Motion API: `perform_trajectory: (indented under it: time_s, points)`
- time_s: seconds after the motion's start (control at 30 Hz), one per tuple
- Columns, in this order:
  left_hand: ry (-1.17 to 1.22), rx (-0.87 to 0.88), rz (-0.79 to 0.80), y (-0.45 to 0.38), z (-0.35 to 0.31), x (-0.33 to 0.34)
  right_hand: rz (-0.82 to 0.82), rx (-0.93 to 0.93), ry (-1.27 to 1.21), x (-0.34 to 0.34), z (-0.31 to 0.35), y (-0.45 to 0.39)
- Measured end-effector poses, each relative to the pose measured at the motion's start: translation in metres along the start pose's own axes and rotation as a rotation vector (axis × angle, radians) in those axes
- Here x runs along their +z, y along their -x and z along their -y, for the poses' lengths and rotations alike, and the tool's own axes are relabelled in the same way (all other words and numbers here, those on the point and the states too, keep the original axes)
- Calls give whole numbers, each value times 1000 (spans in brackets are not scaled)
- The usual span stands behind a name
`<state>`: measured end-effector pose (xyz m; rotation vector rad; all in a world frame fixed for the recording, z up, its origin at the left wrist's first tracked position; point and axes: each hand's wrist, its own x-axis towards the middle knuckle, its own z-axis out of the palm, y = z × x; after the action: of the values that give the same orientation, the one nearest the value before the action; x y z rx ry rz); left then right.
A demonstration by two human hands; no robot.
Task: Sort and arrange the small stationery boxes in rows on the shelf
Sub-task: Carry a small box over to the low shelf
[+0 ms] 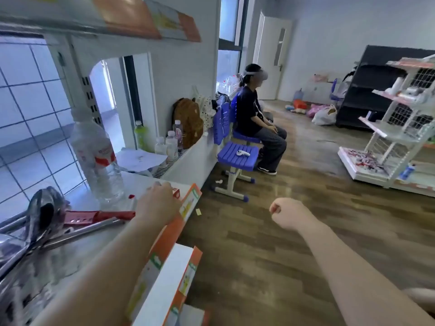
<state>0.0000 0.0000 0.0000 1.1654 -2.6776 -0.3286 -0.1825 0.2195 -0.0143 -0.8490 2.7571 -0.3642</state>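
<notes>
My left hand reaches onto the white shelf near its front edge. Its fingers curl over a small red and white box, and only a corner of the box shows. The shelf's edge carries an orange and white label strip. My right hand hangs over the wooden floor to the right of the shelf, curled into a fist with nothing visible in it. A long red and pink strip lies on the shelf to the left of my forearm.
A clear water bottle stands on the shelf behind my left hand, with a folded umbrella and metal rods to the left. A person in a headset sits past a blue chair. A white wire rack stands at the right.
</notes>
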Motion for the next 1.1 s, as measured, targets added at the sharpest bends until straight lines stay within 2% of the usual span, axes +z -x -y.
perform_trajectory:
  time_s: [0.37,0.5,0.63,0.77,0.9,1.1]
  points:
    - [152,-111,126,-47,18,29,43,-9,18,15,6,-55]
    - [235,-117,45,-61,7,38,77,7,19,20,-7,-66]
    - [326,-90,-19,-82,-33,45,96,38,-3,21,-28,-77]
    - [266,23,29,-102,-90,65,97,82,-23,20,-64,-98]
    - [199,154,128,-114,-157,98,104,130,-48,16,-115,-125]
    - [77,236,306,-136,-256,167,110,232,-71,10,-209,-163]
